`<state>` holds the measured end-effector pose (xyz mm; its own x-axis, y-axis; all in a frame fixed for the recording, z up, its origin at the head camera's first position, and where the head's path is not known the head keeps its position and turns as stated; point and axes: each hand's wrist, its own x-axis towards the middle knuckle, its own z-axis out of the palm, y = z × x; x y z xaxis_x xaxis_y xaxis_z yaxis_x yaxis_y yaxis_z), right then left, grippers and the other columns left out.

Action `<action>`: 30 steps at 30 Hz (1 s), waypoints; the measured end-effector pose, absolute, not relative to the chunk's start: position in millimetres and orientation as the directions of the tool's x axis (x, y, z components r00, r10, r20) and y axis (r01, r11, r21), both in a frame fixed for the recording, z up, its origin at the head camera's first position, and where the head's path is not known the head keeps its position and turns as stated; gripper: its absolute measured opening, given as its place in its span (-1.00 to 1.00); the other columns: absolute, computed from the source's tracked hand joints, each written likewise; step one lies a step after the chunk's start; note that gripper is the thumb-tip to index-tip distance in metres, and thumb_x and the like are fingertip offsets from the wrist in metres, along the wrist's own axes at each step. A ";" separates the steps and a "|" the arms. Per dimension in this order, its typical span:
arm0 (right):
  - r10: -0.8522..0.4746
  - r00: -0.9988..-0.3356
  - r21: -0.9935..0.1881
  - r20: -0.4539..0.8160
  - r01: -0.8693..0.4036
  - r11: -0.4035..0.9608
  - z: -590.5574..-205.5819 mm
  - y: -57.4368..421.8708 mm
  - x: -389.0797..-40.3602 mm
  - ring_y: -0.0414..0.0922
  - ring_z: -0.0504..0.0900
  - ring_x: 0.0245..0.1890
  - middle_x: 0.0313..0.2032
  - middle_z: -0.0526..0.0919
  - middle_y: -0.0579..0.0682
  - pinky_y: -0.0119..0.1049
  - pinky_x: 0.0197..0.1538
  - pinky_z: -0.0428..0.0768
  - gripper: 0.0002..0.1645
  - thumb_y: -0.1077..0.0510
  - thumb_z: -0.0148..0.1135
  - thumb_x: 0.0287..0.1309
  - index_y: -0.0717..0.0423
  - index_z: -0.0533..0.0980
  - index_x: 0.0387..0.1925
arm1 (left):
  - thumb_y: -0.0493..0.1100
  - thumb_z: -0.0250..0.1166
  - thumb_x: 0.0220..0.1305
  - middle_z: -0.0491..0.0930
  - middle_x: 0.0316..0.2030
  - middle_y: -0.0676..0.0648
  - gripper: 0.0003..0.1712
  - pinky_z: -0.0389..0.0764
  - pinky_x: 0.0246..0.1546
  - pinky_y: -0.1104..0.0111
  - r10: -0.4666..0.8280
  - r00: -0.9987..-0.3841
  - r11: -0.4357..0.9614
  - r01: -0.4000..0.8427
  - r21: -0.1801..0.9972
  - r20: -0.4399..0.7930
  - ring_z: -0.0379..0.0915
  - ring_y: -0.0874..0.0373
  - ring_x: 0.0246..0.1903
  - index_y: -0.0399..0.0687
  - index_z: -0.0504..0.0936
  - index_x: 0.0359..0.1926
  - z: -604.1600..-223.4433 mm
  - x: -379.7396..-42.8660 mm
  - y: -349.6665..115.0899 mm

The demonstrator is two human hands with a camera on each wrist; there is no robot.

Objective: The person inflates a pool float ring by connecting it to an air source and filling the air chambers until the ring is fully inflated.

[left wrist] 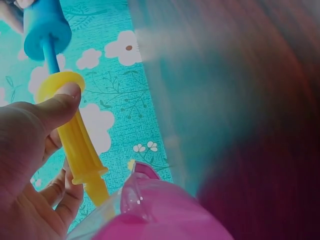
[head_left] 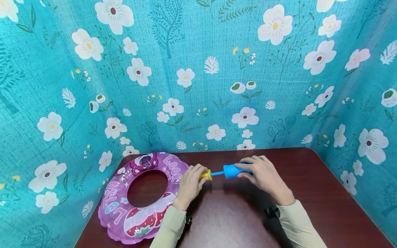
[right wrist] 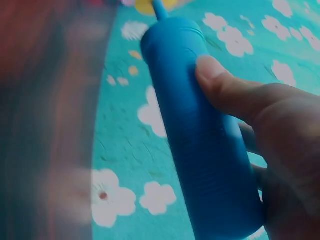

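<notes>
A hand air pump has a blue barrel [head_left: 231,171] and a yellow end piece [left wrist: 80,135], joined by a thin blue rod [head_left: 218,173]. My left hand [head_left: 191,182] pinches the yellow piece, thumb against its round flange in the left wrist view. My right hand [head_left: 262,175] grips the barrel, its thumb along the side in the right wrist view. Left of the pump lies an inflated purple swim ring [head_left: 114,193] with cartoon and strawberry prints. The yellow piece's narrow tip meets the ring's clear edge in the left wrist view; whether it sits in a valve I cannot tell.
A dark reddish-brown table [head_left: 310,193] lies under both hands. Teal floral cloth [head_left: 198,86] hangs behind it and along both sides. Each wrist wears a small black device, one of them the right wrist camera [head_left: 272,212].
</notes>
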<state>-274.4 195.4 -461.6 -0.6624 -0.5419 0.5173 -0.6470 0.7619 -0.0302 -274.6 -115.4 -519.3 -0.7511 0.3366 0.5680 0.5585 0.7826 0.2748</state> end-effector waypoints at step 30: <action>-0.556 -0.686 0.020 0.470 -0.621 0.783 -469.5 181.7 -272.4 0.07 0.71 0.04 0.08 0.78 0.01 0.10 0.14 0.60 -0.30 -0.03 0.73 -0.01 -0.18 0.71 0.23 | 0.03 0.54 0.32 0.69 -0.10 0.09 -0.68 0.69 -0.20 0.29 0.339 -0.759 0.812 0.535 0.236 0.556 0.55 0.13 -0.20 0.08 0.71 0.01 -519.8 -273.7 -112.1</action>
<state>-272.4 181.7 -469.5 -0.6856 -0.5557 0.4703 -0.6214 0.7832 0.0196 -273.7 -112.1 -519.8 -0.7592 0.3387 0.5558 0.5346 0.8116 0.2357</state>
